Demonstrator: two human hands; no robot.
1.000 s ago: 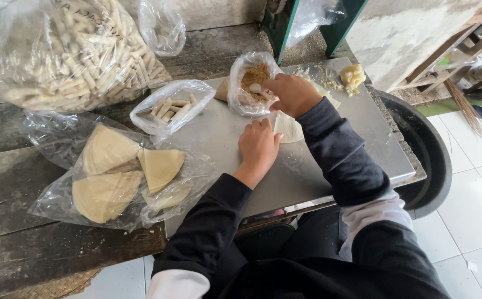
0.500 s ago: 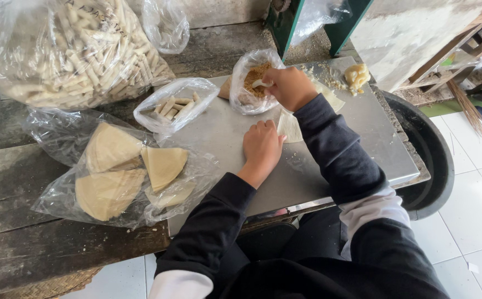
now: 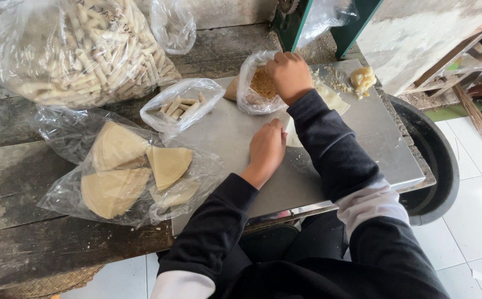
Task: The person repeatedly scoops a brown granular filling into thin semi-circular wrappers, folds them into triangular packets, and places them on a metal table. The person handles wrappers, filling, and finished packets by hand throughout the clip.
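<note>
R hand (image 3: 288, 75): fingers bunched inside filling bag (image 3: 255, 84), grip unclear
L hand (image 3: 267, 150): fingers together, flat on metal tray (image 3: 363, 138)
Wrapper (image 3: 292, 135): just right of L fingertips

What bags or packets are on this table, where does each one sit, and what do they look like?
Large clear plastic bag of pale rolled sticks: far left, bulging.
Small clear plastic bag of a few rolls: at the steel sheet's left edge.
Flat clear bag of cream wrapper sheets: near left.
Small clear bag of brown crumbly filling: right hand inside.
No labels, signs or screens.
</note>
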